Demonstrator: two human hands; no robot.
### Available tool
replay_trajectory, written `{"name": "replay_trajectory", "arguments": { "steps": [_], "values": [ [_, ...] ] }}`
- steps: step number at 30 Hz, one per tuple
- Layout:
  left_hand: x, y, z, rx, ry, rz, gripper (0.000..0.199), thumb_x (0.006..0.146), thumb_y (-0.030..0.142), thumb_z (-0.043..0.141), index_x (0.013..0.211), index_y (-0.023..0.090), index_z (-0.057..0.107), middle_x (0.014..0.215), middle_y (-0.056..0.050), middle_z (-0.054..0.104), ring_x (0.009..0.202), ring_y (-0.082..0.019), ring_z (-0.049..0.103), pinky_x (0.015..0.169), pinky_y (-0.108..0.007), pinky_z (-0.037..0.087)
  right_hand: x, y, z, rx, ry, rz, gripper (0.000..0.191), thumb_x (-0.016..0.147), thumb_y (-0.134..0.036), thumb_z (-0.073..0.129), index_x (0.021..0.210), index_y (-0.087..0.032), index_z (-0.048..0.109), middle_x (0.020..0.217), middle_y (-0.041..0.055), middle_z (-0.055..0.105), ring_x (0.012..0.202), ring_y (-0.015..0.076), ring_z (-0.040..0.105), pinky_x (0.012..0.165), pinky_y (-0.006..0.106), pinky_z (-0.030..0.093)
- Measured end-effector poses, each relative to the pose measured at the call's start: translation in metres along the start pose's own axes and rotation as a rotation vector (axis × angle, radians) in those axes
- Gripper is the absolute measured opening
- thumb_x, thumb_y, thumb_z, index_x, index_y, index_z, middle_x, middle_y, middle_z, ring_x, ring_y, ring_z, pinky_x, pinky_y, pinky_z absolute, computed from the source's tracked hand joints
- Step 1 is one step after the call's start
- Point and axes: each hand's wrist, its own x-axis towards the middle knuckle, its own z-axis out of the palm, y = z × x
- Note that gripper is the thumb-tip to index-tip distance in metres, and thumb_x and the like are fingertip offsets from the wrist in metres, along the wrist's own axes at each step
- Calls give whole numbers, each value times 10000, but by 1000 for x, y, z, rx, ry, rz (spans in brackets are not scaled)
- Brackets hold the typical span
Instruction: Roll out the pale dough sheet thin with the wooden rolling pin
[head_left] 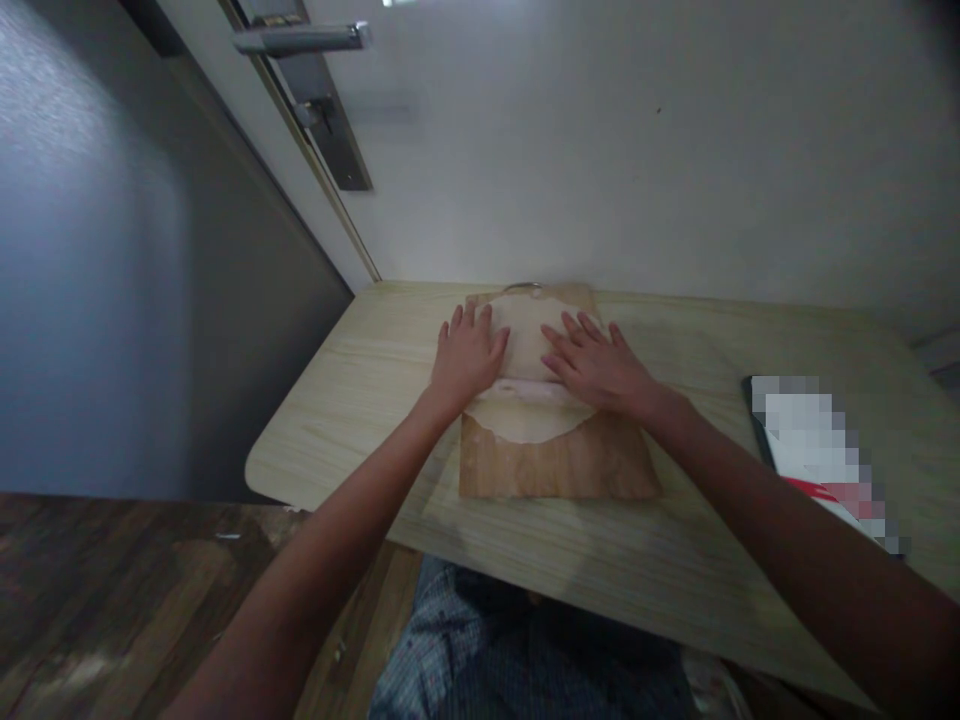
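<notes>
A thin, pale sheet of dough [525, 425] lies on a wooden cutting board [559, 470], its rounded front edge short of the board's front. Across the dough, between the hands, runs a whitish strip [529, 389]; I cannot tell whether it is a slim rolling pin or a fold. My left hand [466, 352] rests palm down at the left end of this strip, fingers stretched forward over the dough. On the right side, my right hand [596, 362] also lies palm down with spread fingers. What is under both palms is hidden.
The board sits on a light wood-grain table [352, 400] with a rounded left corner. To the right lies a flat, dark-edged item [802, 440], its top blurred out. Behind stands a white door [562, 150] with a metal handle [300, 40].
</notes>
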Motion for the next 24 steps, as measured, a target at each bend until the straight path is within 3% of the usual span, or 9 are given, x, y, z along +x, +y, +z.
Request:
{"name": "replay_trajectory", "arguments": {
  "steps": [8,14,21,24],
  "values": [
    [-51,5,-6,26,45,46,472,883,413,206,1241,173,399,1305,-87,420,1215,-233,344,974,-373,288,-41,-21,3,-50,137,-71,541,870,-467,142,1337,-230,277,1416,75,217,1293,245,154,1012,497,152],
    [-16,4,-5,-26,-5,6,468,893,394,190,1182,117,433,1207,-127,499,1105,-209,459,891,-330,363,-11,-11,-2,-28,91,65,554,871,-468,151,1330,-195,298,1393,109,267,1279,278,192,987,540,171],
    [-37,6,-5,-13,51,16,405,882,399,235,1120,175,474,1194,-88,511,1113,-215,443,905,-352,342,-29,-20,2,-64,178,11,548,869,-469,179,1327,-196,305,1376,100,307,1271,260,221,1003,504,173],
    [-23,3,-4,-29,22,0,400,881,390,225,1001,157,527,1055,-91,576,983,-214,526,801,-327,406,-16,-16,1,-52,194,61,534,872,-454,191,1308,-185,340,1362,111,332,1256,271,253,985,526,187]
  ]
}}
